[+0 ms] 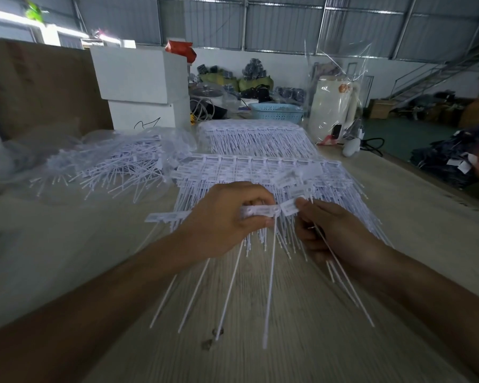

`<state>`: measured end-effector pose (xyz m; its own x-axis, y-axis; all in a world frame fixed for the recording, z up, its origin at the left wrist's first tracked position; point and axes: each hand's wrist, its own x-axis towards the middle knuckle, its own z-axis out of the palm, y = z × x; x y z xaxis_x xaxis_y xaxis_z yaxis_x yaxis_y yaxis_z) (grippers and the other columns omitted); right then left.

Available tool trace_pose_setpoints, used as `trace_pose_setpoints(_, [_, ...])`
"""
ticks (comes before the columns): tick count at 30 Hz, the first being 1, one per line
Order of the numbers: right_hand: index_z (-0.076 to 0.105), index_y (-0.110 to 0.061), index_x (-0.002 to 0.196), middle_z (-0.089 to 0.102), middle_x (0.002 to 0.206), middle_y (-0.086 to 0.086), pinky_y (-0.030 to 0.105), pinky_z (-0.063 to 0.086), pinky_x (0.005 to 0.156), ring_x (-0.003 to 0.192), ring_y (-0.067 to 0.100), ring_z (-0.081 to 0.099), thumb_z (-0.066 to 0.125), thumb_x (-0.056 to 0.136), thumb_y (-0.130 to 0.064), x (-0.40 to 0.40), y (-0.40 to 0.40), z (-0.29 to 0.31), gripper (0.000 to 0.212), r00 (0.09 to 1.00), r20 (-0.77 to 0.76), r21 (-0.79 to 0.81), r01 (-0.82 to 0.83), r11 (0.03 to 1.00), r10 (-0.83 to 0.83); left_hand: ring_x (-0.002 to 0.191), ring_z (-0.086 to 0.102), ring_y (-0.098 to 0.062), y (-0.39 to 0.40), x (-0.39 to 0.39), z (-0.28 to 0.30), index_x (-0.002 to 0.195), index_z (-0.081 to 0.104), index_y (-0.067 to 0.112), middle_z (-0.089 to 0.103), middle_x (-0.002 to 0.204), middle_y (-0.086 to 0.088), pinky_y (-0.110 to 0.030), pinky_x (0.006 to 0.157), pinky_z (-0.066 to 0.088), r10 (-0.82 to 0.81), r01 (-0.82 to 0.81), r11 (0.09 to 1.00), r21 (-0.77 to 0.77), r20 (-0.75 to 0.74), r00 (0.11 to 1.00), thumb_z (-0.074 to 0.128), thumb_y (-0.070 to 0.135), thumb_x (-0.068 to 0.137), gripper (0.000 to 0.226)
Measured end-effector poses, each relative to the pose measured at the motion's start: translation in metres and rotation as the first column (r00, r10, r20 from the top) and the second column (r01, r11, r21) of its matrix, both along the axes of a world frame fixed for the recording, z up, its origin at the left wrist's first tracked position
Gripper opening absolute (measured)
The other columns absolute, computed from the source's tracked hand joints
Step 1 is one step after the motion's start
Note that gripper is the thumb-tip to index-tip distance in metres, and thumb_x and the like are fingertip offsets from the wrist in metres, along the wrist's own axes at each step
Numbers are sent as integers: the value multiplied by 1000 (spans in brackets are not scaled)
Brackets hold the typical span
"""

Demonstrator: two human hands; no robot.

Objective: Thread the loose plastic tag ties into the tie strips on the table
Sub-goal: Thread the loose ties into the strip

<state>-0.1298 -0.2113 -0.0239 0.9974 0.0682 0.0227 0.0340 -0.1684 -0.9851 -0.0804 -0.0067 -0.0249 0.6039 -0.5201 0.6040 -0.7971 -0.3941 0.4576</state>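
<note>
At the near centre of the table (343,313), a tie strip (257,211) is gripped by the left hand (224,217), fingers curled round its tag heads; several long white tails hang from it toward the viewer. A loose tag tie (289,208) is pinched at its label by the curled thumb and fingertips of the right hand (335,230), its tail running down across the palm. The two tags are held just beside each other, touching or nearly so. Directly behind the hands, a stack of tie strips (260,172) lies flat, and a second stack (255,134) is set farther back. A heap of loose ties (108,167), partly covered in clear plastic wrap, lies to the left.

The surface is pale wood-grain laminate, with two small dark marks near the front edge. White boxes (141,78) are stacked at the rear left, the lower one bearing a black scribble that cannot be read. A blue perforated basket (277,113) and a white appliance (335,106) under clear film stand at the far edge. Printing on the tags is blurred and cannot be read.

The room is a warehouse with corrugated metal walls, a metal staircase (431,81) at the right, and dark bundled goods along the back wall. A person's sleeve is partly seen at the right edge.
</note>
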Motion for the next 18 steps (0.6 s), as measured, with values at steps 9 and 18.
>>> trace_pose_setpoints(9, [35, -20, 72, 30, 54, -4, 19, 24, 37, 42, 9, 24, 45, 105, -35, 1, 0, 1, 38, 998, 47, 1, 32, 999, -32, 83, 64, -6, -3, -1, 1, 102, 74, 19, 70, 93, 8, -29, 75, 48, 22, -22, 1000, 1, 44, 999, 82, 24, 81, 22])
trace_pose_setpoints(18, [41, -12, 71, 32, 53, -1, 22, 23, 41, 43, 11, 26, 46, 103, -33, -2, -8, 9, 39, 987, 82, -200, -119, 973, 137, 91, 62, -21, 5, -1, 5, 107, 76, 12, 71, 96, -3, -35, 81, 46, -86, 53, 981, 188, 173, 981, 74, 20, 87, 21])
